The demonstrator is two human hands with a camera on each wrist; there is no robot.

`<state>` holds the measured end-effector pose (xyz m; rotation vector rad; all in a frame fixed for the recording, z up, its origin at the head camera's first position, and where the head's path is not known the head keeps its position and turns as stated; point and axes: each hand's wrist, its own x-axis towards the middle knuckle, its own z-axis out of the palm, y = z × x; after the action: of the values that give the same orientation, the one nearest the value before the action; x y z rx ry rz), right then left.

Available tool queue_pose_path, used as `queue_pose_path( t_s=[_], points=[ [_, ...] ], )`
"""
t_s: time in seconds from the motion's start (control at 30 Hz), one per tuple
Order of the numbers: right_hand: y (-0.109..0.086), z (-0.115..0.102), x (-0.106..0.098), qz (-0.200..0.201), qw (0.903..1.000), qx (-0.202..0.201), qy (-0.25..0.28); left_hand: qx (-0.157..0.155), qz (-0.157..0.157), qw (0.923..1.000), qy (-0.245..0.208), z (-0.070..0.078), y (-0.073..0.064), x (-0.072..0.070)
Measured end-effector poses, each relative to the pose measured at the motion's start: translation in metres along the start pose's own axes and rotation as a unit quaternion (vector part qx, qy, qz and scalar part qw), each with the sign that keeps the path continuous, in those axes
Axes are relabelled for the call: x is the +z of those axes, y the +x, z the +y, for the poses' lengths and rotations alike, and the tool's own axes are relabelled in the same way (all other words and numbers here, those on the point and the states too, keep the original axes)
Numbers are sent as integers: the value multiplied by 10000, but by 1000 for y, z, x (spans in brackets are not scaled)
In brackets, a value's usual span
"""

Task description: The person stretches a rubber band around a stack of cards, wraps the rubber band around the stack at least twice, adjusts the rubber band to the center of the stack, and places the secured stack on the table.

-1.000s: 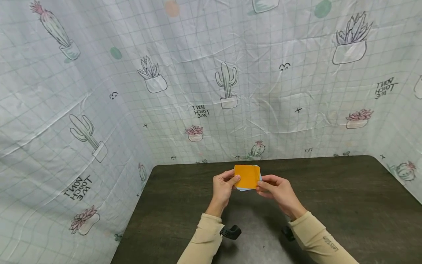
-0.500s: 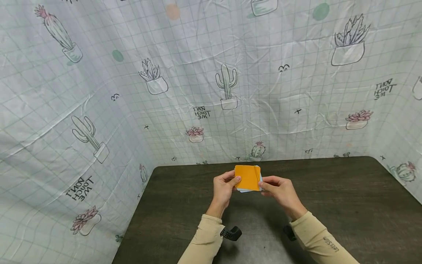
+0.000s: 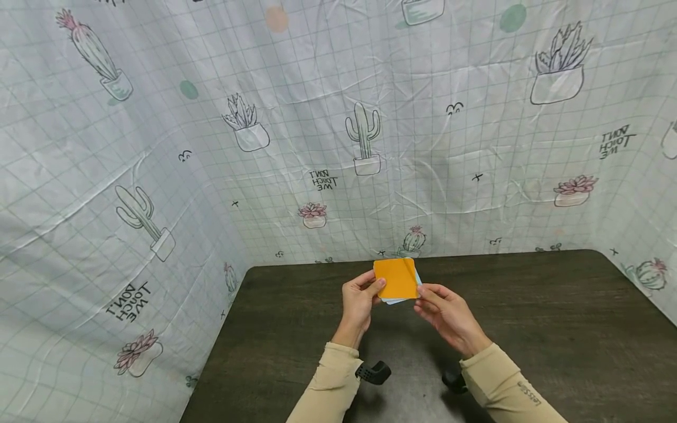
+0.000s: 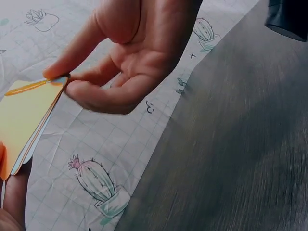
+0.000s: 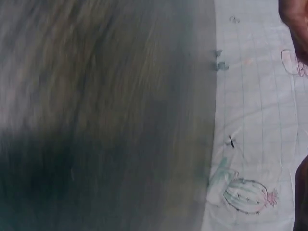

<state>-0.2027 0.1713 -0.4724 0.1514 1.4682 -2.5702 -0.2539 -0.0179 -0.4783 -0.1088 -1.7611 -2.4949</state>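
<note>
A small square stack of sheets (image 3: 394, 276) with rounded corners is held up over the table, an orange face toward the head camera. Light-blue sheets (image 3: 419, 278) peek out at its right and lower edges. My left hand (image 3: 358, 302) grips its left side, thumb on the orange face and fingers behind. At the lower right corner, my right hand (image 3: 446, 311) pinches it between thumb and index finger. From the left wrist view, that right hand (image 4: 139, 53) pinches one corner, and a narrow darker orange strip (image 4: 28, 88) runs near that edge. Blue and orange layers fan slightly there.
A dark wood-grain table (image 3: 529, 317) lies below the hands. Behind it hangs a white gridded curtain (image 3: 285, 117) printed with cactus pots, which also borders the left and right sides. Black wrist devices (image 3: 373, 372) sit under the sleeves.
The stack has risen a little and shifted slightly left, its tilt changed. My right hand has turned, its lower fingers now tucked below the corner. The left hand stays nearly in place.
</note>
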Motion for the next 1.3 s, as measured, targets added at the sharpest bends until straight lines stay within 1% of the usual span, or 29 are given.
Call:
queue_pose_path(
  t_s=[0.1,0.23,0.33,0.4,0.47,0.53,0.63,0.73,0.8,0.87,0.97,1.03,1.1,1.13,1.23,1.3],
  points=[
    [-1,2,5,36,9974,176,699,87,122,9997,-183,0,-1,4],
    [1,7,14,218,9885,354,1454,226,303,9987,-354,-1,-1,11],
    [3,10,19,350,9800,471,1899,274,463,9977,-408,-2,-3,15],
    [4,11,20,379,9755,539,2098,259,602,9971,-390,-2,-4,17],
    [5,12,22,421,9743,554,2144,249,681,9971,-240,-3,-5,19],
    [5,12,23,500,9748,541,2105,208,627,9978,-88,-4,-6,20],
    [4,13,25,637,9760,525,2017,177,343,9993,-25,-5,-7,22],
    [3,14,28,682,9740,526,2097,69,18,9996,-279,-5,-8,24],
    [3,14,29,672,9729,503,2153,-83,-148,9990,-420,-5,-8,25],
    [3,14,30,676,9723,477,2187,-262,-289,9983,-424,-5,-8,26],
    [4,14,29,675,9715,463,2226,-580,-448,9971,-225,-5,-9,26],
    [4,14,29,667,9707,452,2265,-686,-528,9962,-110,-5,-9,26],
    [5,14,28,624,9713,406,2257,-697,-558,9960,-59,-6,-10,26],
    [5,15,29,586,9720,381,2243,-667,-554,9962,-106,-6,-10,27],
    [4,17,30,541,9726,333,2238,-505,-415,9978,-99,-8,-12,27],
    [3,19,31,592,9725,265,2236,-416,-318,9986,-114,-9,-13,29]
  ],
)
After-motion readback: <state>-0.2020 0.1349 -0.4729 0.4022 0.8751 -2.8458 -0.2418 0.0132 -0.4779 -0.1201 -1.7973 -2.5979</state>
